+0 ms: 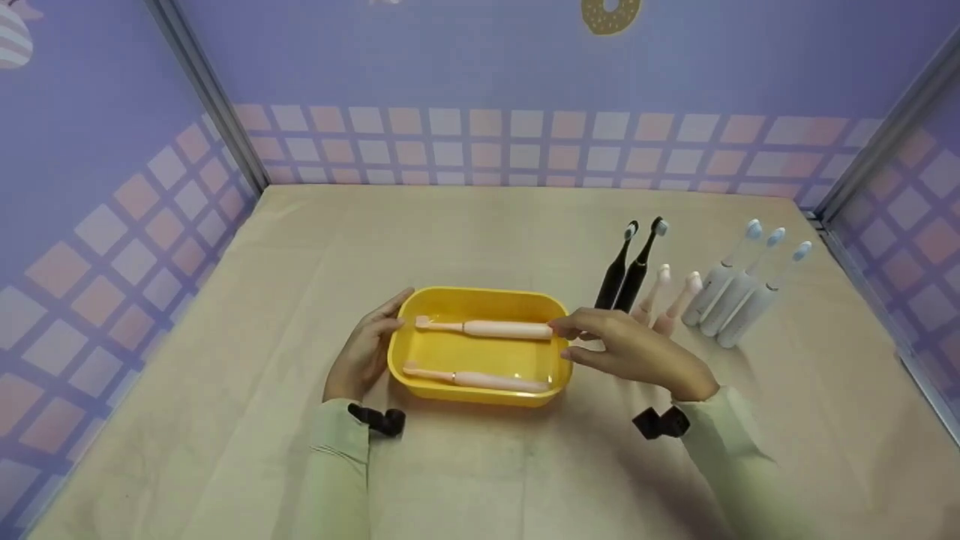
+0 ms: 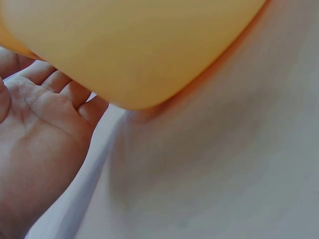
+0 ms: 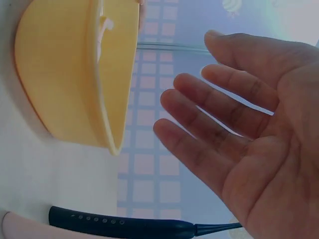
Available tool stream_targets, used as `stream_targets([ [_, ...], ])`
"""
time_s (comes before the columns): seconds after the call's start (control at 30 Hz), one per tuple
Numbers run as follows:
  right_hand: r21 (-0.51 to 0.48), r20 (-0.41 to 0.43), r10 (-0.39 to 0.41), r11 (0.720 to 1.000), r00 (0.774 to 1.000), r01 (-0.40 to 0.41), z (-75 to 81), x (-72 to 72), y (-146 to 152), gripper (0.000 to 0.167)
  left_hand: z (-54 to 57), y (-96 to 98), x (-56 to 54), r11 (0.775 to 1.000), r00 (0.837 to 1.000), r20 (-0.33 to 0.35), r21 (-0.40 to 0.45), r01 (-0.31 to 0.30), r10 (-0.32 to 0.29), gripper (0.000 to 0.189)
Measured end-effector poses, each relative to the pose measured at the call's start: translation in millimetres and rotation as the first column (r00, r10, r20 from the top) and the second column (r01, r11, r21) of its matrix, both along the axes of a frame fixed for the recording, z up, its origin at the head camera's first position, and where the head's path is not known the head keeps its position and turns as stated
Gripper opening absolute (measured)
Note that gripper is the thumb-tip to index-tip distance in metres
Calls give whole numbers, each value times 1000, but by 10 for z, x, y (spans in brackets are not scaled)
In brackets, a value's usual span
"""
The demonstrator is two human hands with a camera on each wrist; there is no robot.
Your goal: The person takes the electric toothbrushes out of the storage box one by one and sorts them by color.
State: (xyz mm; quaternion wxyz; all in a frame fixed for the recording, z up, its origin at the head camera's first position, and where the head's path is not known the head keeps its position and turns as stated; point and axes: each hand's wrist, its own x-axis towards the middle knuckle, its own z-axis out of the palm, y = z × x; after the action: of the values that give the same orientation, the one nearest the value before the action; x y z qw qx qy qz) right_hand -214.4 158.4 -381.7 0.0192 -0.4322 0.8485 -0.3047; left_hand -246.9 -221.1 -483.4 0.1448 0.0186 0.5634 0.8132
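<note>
A yellow plastic basin [image 1: 480, 297] stands in the middle of the table, holding two pink electric toothbrushes, an upper one [image 1: 510, 330] and a lower one [image 1: 499, 382], both with heads to the left. My left hand [image 1: 364, 352] grips the basin's left end, thumb at the rim and fingers along the outer wall. In the left wrist view those fingers [image 2: 75, 92] are partly hidden behind the basin. My right hand [image 1: 622, 345] hovers by the basin's right end. The right wrist view shows its fingers [image 3: 209, 104] spread and slightly bent, with nothing between them.
Right of the basin lie two black electric toothbrushes [image 1: 634, 281], two more pink ones [image 1: 666, 322], partly behind my right hand, and three white ones [image 1: 739, 307]. Patterned panels [image 1: 525, 75] border the cloth-covered table [image 1: 375, 232] at the back and sides.
</note>
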Motion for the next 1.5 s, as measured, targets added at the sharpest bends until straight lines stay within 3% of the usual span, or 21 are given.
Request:
stream_targets([
  [0.23, 23, -23, 16, 1000, 1000, -16, 66, -93, -144, 33, -3, -6, 6, 1000, 1000, -4, -4, -6, 6, 59],
  [0.8, 88, 116, -51, 995, 992, 41, 123, -329, -406, 35, 9, 2, 0, 1000, 1000, -20, 17, 12, -12, 59],
  [1.23, 153, 187, -71, 987, 980, 42, 29, -522, -594, 37, -9, 4, -5, 1000, 1000, -12, 27, -2, 3, 58],
  [1.5, 201, 226, -63, 980, 972, 17, -62, -628, -705, 37, -8, 5, 4, 1000, 1000, -27, -17, 0, 0, 57],
])
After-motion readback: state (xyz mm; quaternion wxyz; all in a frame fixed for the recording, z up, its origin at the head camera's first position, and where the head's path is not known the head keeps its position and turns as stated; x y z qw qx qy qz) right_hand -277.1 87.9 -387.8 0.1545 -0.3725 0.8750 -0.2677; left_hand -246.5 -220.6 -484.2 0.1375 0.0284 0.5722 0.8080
